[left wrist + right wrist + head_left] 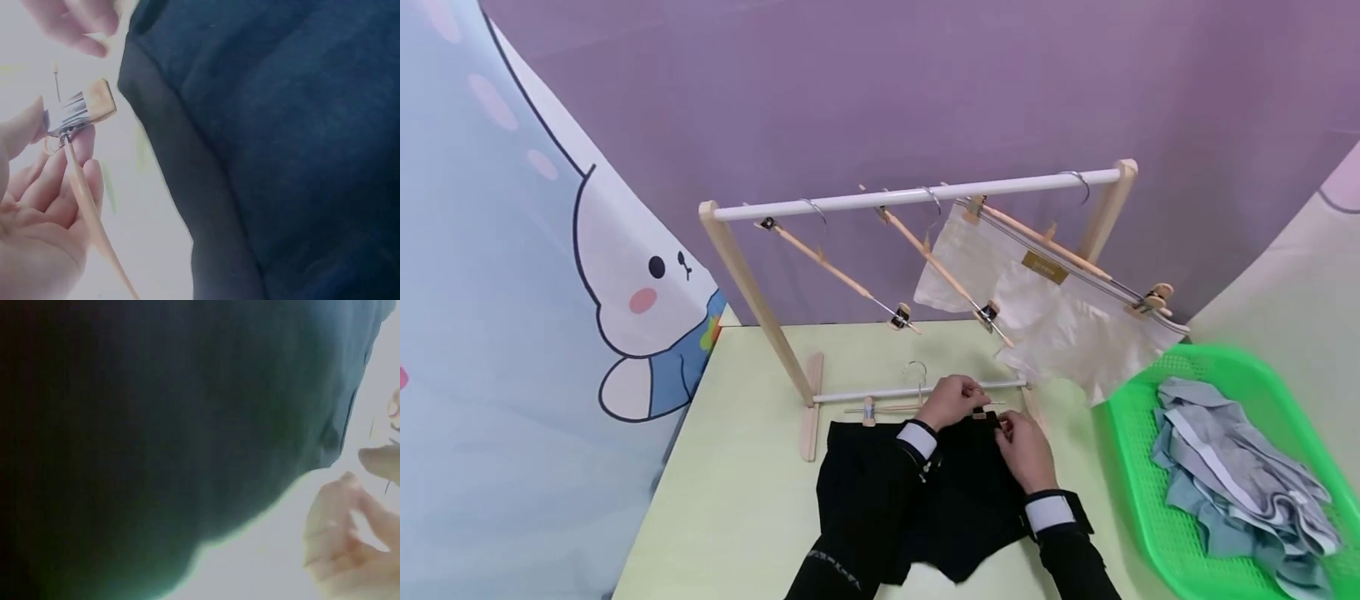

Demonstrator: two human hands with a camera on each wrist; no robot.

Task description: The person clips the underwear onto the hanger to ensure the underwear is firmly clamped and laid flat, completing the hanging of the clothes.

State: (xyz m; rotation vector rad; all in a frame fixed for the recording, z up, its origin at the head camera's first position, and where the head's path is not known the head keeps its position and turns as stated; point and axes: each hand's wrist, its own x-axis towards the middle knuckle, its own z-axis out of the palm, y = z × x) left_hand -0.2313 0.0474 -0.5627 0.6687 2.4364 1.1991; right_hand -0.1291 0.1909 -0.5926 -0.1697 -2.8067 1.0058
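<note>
From the left on my feed, the rack point(752, 296) stands on the worktop point(737, 483), with the hanger point(898, 408) lying near its foot. The hanger's bar runs left to right, alongside the top edge of the black shorts point(985, 500), which lie spread out in front of the person. The first clip point(868, 412) sits at that edge; I cannot tell whether it has bitten cloth. Next comes the left hand point(951, 402), thumb and fingers pinching the other clip point(100, 100) at the hanger's right end. I would judge that the coming move turns on this: that clip is just beside the right-hand corner of the waistband point(162, 125), apart from it in the left wrist view. Further right, the right hand point(1028, 454) has loosely bent fingers with no cloth that I can see between them; it is the nearer hand to the corner, while the left one has the clip. At the far right, the green basket point(1232, 362) holds a pile of clothes point(1247, 467)
</note>
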